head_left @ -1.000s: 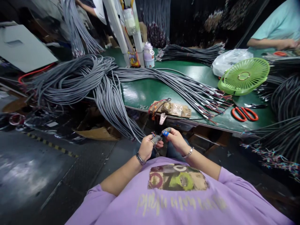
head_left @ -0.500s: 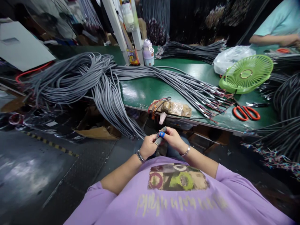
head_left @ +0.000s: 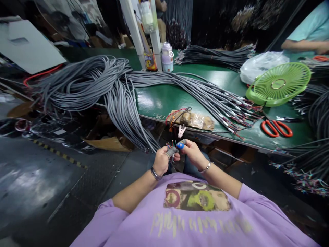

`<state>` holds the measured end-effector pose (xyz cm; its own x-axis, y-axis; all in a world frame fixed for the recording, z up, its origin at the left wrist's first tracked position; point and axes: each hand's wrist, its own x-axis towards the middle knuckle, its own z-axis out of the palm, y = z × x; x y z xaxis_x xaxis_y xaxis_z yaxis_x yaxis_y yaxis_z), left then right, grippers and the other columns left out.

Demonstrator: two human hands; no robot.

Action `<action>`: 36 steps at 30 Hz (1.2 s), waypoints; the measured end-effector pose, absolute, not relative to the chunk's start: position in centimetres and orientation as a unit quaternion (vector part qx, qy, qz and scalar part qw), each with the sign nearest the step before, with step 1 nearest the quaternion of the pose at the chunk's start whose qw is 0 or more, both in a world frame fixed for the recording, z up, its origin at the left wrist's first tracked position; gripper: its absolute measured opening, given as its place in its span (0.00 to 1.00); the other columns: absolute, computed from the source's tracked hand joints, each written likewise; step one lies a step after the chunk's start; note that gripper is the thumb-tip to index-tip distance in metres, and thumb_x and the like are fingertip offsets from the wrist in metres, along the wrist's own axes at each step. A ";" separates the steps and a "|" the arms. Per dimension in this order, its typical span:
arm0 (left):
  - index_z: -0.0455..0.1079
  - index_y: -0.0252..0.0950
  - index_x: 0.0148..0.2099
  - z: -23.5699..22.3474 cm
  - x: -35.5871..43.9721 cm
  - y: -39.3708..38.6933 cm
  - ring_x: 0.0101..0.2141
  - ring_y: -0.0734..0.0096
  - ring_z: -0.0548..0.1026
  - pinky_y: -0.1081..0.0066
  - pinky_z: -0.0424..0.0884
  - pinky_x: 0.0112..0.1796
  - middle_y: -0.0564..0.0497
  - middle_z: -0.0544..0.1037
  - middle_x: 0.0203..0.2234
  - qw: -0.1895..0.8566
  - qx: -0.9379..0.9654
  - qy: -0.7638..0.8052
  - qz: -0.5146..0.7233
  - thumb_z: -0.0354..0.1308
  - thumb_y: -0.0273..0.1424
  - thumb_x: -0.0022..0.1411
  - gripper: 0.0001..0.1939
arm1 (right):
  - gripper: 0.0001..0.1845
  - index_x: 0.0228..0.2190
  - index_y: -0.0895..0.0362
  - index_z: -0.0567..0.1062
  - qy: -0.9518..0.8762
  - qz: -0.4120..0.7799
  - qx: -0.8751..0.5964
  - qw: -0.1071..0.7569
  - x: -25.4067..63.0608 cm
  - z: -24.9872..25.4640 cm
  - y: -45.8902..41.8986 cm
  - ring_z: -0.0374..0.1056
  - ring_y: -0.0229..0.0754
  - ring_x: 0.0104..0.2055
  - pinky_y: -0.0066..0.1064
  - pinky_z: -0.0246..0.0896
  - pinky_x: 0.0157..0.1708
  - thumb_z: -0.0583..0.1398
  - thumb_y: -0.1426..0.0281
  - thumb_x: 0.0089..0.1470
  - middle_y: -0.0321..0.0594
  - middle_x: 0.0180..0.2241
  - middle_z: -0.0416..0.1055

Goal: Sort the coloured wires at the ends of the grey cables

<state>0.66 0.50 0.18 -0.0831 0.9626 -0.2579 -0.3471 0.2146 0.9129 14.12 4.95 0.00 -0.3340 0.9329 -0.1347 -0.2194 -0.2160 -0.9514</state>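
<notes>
My left hand [head_left: 161,160], its thumb wrapped in grey, is closed around the end of a cable, and thin coloured wires [head_left: 172,144] fan out above the thumb. My right hand [head_left: 193,154] pinches at the same wires from the other side; one of its digits wears a blue wrap and another a grey one. Both hands meet in front of my lap, just below the bench edge. Which wire each fingertip grips is too small to make out. Close beyond them, a pale clip [head_left: 181,130] hangs at a wooden block [head_left: 199,120] with tape and red and black leads.
A large grey cable bundle [head_left: 84,82] lies across the green bench [head_left: 151,99] and droops over its front edge. To the right are orange-handled scissors [head_left: 276,128], a green fan [head_left: 279,84] and a plastic bag [head_left: 263,65]. A co-worker's arm [head_left: 303,44] shows at far right.
The fingers have shifted, and the coloured wires now stand spread above the left thumb. The pale clip looks turned, with both its arms showing. The whole view has swung slightly left.
</notes>
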 end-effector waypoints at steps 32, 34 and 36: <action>0.72 0.31 0.29 0.2 0.6 0.3 0.17 0.74 0.73 0.74 0.69 0.20 0.51 0.76 0.18 0.576 0.336 0.513 0.541 0.64 0.41 0.50 0.16 | 0.17 0.25 0.58 0.69 -0.238 0.775 -0.403 0.425 15.0 0.1 6.1 0.55 0.30 0.20 0.24 0.56 0.21 0.65 0.57 0.42 0.31 0.21 0.63; 0.72 0.31 0.29 0.3 0.6 0.5 0.17 0.74 0.72 0.75 0.68 0.20 0.51 0.76 0.17 0.574 0.333 0.514 0.545 0.64 0.40 0.49 0.15 | 0.18 0.26 0.58 0.71 -0.261 0.782 -0.396 0.406 15.2 0.0 5.6 0.57 0.30 0.21 0.25 0.57 0.22 0.65 0.56 0.43 0.33 0.24 0.66; 0.72 0.31 0.29 0.4 0.6 0.6 0.16 0.74 0.72 0.74 0.68 0.20 0.51 0.76 0.17 0.573 0.333 0.513 0.545 0.64 0.40 0.49 0.15 | 0.18 0.27 0.58 0.72 -0.291 0.781 -0.386 0.394 15.2 0.0 5.3 0.58 0.30 0.22 0.25 0.58 0.23 0.66 0.57 0.42 0.34 0.26 0.67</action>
